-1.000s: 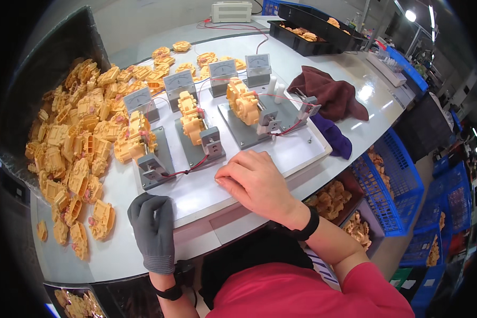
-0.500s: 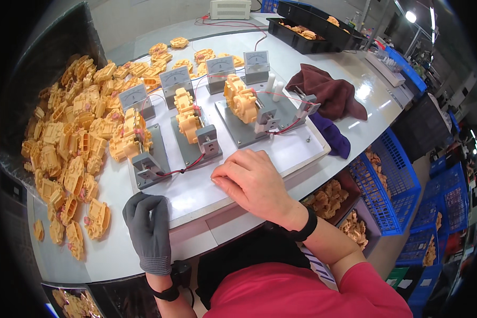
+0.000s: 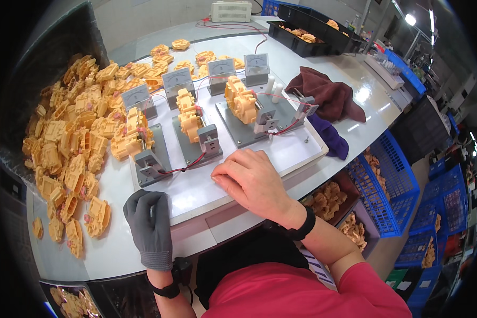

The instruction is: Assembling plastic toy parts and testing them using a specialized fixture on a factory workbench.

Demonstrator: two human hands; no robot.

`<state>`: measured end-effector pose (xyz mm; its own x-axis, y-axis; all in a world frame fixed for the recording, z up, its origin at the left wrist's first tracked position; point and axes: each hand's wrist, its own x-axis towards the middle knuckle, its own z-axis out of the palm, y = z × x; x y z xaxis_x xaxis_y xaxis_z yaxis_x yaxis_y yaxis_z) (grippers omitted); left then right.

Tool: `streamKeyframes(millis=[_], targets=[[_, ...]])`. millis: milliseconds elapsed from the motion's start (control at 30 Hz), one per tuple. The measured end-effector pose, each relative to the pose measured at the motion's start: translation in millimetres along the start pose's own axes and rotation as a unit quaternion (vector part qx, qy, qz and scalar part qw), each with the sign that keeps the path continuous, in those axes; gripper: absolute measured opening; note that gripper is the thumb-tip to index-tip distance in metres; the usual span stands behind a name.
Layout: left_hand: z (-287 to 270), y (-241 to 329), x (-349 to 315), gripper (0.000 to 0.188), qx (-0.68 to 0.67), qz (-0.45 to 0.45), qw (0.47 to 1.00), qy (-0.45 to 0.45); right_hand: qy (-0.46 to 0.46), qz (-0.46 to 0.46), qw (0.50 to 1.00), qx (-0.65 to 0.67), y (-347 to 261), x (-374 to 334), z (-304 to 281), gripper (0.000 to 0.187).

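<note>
My left hand (image 3: 148, 225), in a grey knit glove, rests with its fingers curled in at the front left corner of the white board (image 3: 196, 196). My right hand (image 3: 254, 183) is bare and lies on the board's front edge, its fingers bent and closed together; nothing shows in either hand. Beyond them stand grey test fixtures, each with a yellow gear housing clamped in it: a left housing (image 3: 130, 139), a middle housing (image 3: 189, 119) and a right housing (image 3: 241, 102). Red wires run from the clamps. Behind are several dial meters, one a left meter (image 3: 137, 96).
A big heap of yellow housings (image 3: 74, 138) covers the table's left side. At the right lie a brown cloth (image 3: 328, 95) and a purple cloth (image 3: 329, 139). Black trays (image 3: 302, 45) stand at the back, and a blue crate (image 3: 389, 185) with parts is below the table's right edge.
</note>
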<state>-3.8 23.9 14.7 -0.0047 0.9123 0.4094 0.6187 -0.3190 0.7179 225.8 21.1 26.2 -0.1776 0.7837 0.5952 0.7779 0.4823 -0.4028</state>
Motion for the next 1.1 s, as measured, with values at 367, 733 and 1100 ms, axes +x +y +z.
streamKeyframes(millis=[367,733,1100], targets=[[0.0,2.6,1.0,0.009,0.009,0.008,1.000,0.002,0.001,0.004,1.000,-0.001,-1.3,-0.2,-0.9,0.006],[0.5,1.3,0.2,0.009,0.011,0.005,1.000,0.009,-0.001,0.000,1.000,0.011,-0.5,0.4,-0.6,0.006],[3.5,-29.5,5.3,0.013,0.020,0.050,0.998,-0.038,0.060,-0.015,0.998,0.013,5.6,-2.7,2.2,0.008]])
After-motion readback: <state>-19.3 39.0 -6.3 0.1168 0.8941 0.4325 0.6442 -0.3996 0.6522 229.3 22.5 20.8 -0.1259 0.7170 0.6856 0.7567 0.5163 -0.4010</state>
